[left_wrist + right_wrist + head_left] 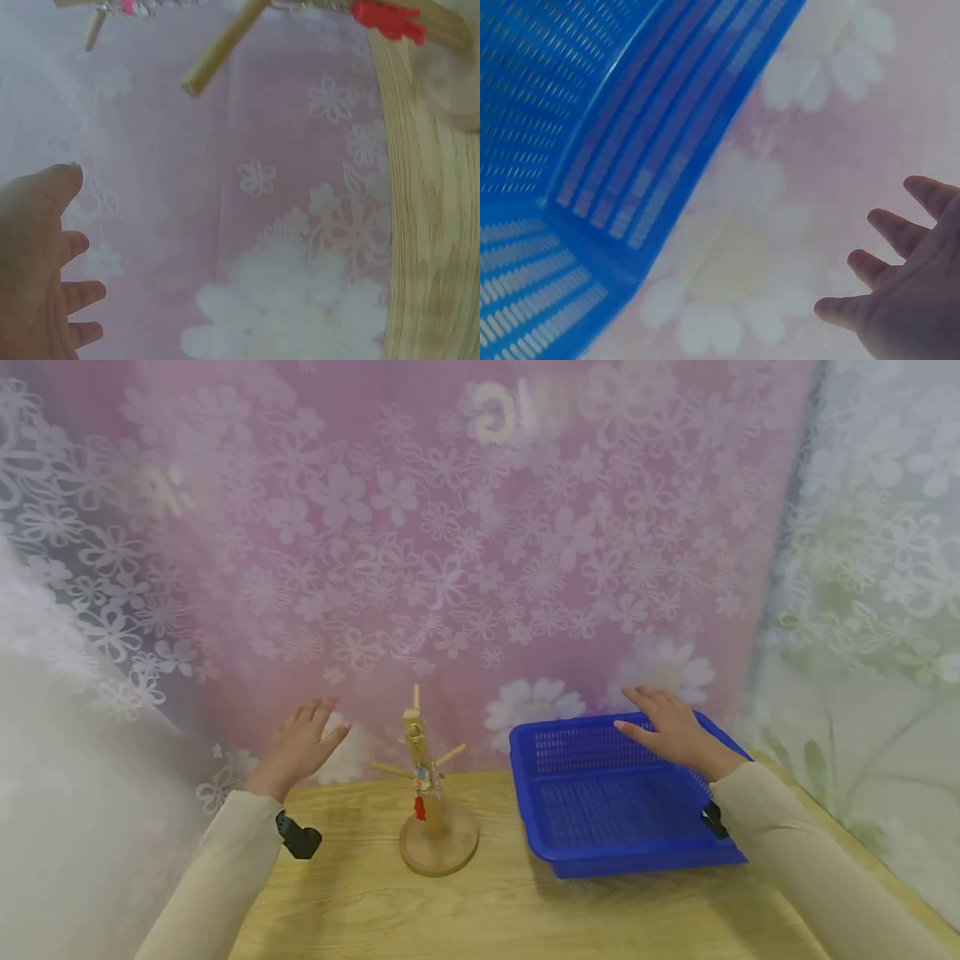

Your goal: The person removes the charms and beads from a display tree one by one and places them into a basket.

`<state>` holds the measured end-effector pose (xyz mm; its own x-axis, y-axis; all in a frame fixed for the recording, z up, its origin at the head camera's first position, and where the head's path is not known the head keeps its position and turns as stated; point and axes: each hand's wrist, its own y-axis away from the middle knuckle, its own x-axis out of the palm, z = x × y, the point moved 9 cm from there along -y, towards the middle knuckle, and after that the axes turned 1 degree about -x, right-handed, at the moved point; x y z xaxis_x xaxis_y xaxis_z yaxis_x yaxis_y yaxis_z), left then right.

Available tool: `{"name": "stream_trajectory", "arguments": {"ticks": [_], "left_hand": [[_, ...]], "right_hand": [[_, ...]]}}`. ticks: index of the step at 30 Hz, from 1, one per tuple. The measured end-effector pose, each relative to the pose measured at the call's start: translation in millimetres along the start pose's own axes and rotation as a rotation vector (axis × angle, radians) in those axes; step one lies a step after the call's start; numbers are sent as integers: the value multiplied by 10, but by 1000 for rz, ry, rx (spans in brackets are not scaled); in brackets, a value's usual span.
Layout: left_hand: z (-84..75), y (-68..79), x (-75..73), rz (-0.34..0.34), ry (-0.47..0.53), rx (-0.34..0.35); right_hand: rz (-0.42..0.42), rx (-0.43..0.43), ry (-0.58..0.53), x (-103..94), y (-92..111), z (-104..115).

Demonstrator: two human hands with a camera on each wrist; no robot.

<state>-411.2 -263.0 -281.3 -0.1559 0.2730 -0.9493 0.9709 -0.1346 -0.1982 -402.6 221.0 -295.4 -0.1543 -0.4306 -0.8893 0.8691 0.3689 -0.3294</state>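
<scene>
A small wooden peg stand [424, 752] with a round base [439, 843] stands on the table, left of the basket. From it hangs a keychain [422, 777] with a metal ring, small charms and a red piece [420, 808], also visible as a red charm [388, 20] in the left wrist view. My left hand [298, 747] is held in the air left of the stand, fingers extended, touching nothing. Above the blue plastic basket [528, 810] my right hand [675, 735] hovers with its fingers spread and holds nothing. The basket's slotted wall [652, 150] fills the right wrist view's left side.
The wooden table [360, 902] runs beneath the stand and basket. Behind it hangs a pink floral curtain [450, 568], with paler floral cloth [877, 610] on the right and a whitish drape [67, 735] on the left.
</scene>
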Motion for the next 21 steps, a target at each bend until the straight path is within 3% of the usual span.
{"name": "stream_trajectory", "arguments": {"ticks": [6,15,21], "left_hand": [[-124,60,45,-18,115,48],[-304,151,97,-49,204,107],[-411,192,165,-78,207,147]], "right_hand": [[-7,-60,-71,51,44,287],[-31,-112,-116,106,67,679],[-47,-187,-162,175,114,1030]]}}
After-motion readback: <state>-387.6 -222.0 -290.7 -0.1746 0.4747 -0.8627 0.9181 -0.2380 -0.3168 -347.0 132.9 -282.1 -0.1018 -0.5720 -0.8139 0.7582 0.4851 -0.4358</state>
